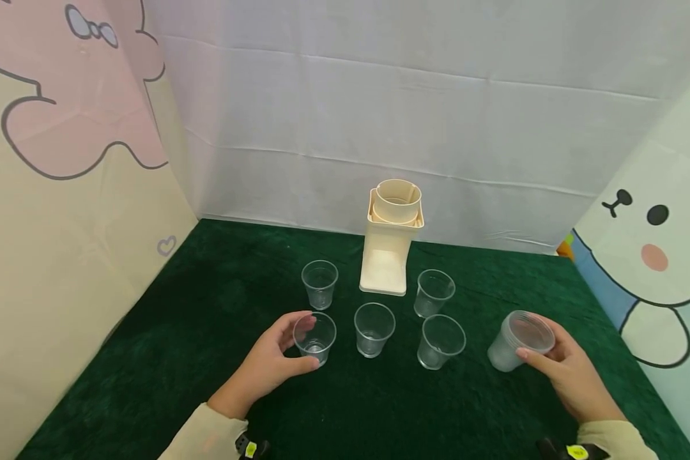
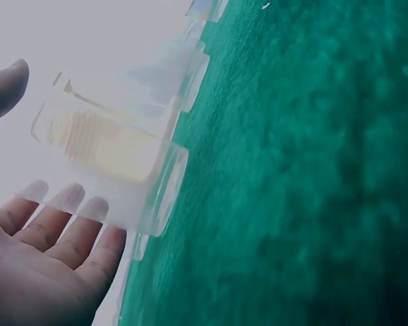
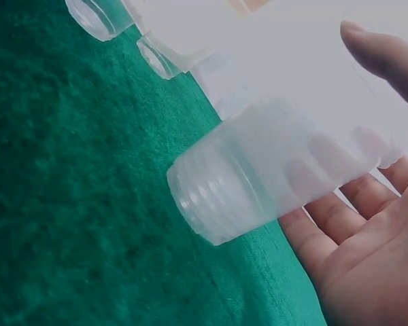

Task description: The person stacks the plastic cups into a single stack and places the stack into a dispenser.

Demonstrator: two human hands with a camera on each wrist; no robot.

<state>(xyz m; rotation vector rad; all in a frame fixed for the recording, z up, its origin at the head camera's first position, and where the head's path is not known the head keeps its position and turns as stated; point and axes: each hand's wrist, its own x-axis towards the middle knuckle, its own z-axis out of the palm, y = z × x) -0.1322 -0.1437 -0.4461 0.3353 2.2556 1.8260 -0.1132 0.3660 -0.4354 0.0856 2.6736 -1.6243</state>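
Observation:
My left hand [image 1: 270, 361] curls round a clear plastic cup [image 1: 315, 338], its fingers on the far side and thumb on the near side. In the left wrist view, the fingers [image 2: 75, 234] lie along the wall of the see-through cup [image 2: 164, 193]. My right hand [image 1: 572, 377] holds a tilted stack of nested clear cups [image 1: 506, 348], with the thumb near the rims. In the right wrist view, the hand's fingers [image 3: 340, 217] show behind the stack [image 3: 217, 190]. Single cups stand upright between the hands: one [image 1: 374, 329] at centre, another [image 1: 440, 345] to its right.
Farther back stand two more clear cups, one at left [image 1: 319, 284] and one at right [image 1: 434, 294]. A cream-coloured stand with a round holder [image 1: 386, 249] is between and behind them. Dark green cloth [image 1: 207, 306] covers the table; printed and white curtains [image 1: 333, 121] surround it.

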